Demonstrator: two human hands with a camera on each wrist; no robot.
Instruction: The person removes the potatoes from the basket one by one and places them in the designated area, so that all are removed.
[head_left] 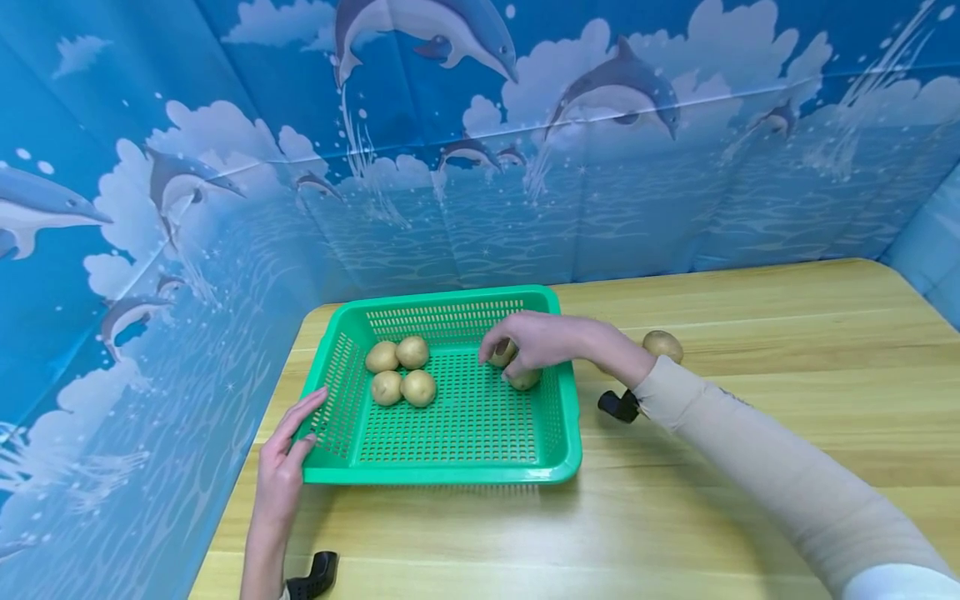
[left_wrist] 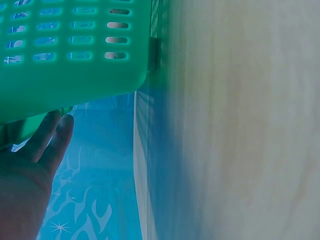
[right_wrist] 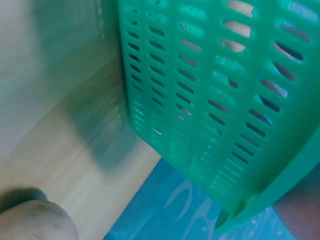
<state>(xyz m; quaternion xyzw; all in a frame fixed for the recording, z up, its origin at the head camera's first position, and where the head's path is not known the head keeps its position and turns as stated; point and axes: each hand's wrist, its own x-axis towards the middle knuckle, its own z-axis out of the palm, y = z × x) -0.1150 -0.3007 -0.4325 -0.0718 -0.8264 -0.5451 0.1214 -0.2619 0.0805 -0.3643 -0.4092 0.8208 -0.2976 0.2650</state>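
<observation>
A green plastic basket (head_left: 448, 475) with slotted walls stands on the wooden table. Inside its right half, my right hand (head_left: 542, 339) reaches down with bent fingers and thumb around a potato (head_left: 498, 359). Another potato (head_left: 527, 380) lies right by the thumb, partly covered by the hand. My left hand (head_left: 285, 454) is at the basket's left rim near the front corner, its fingers fairly straight against the edge. The left wrist view shows fingers (left_wrist: 56, 145) touching the rim from below. Several potatoes (head_left: 417, 388) sit grouped in the left half of the basket.
Right of the basket, a loose potato (head_left: 663, 345) lies on the table (head_left: 787, 358), partly behind the right forearm. A dolphin-print curtain (head_left: 480, 208) hangs along the back and left. Black wrist devices (head_left: 619, 406) are worn at both wrists.
</observation>
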